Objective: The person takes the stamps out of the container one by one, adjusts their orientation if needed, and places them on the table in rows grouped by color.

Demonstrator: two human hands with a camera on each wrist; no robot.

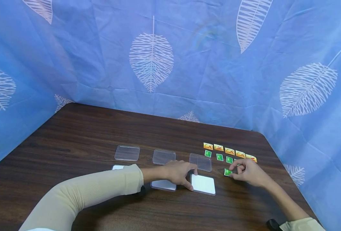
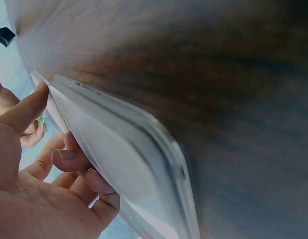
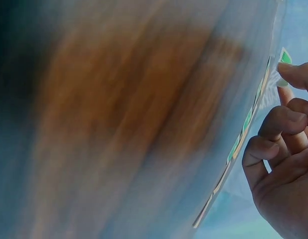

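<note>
In the head view, my right hand point(image 1: 249, 171) pinches a small green paper square point(image 1: 227, 172) with a white border between thumb and forefinger. That green square point(image 3: 285, 56) shows at the fingertips in the right wrist view, held up off the table. My left hand point(image 1: 177, 173) spans the left side of a shallow clear case with a white insert point(image 1: 203, 184), thumb at its near corner and forefinger at its far corner. In the left wrist view, the left hand's other fingers point(image 2: 69, 159) curl beside the middle case point(image 2: 109, 144).
Three clear lids, among them the right-hand lid point(image 1: 200, 162), lie in a row behind the cases. More green squares point(image 1: 220, 157) and a row of orange-yellow squares point(image 1: 229, 151) lie at the back right of the dark wooden table point(image 1: 101, 128). A blue curtain point(image 1: 187, 64) surrounds it.
</note>
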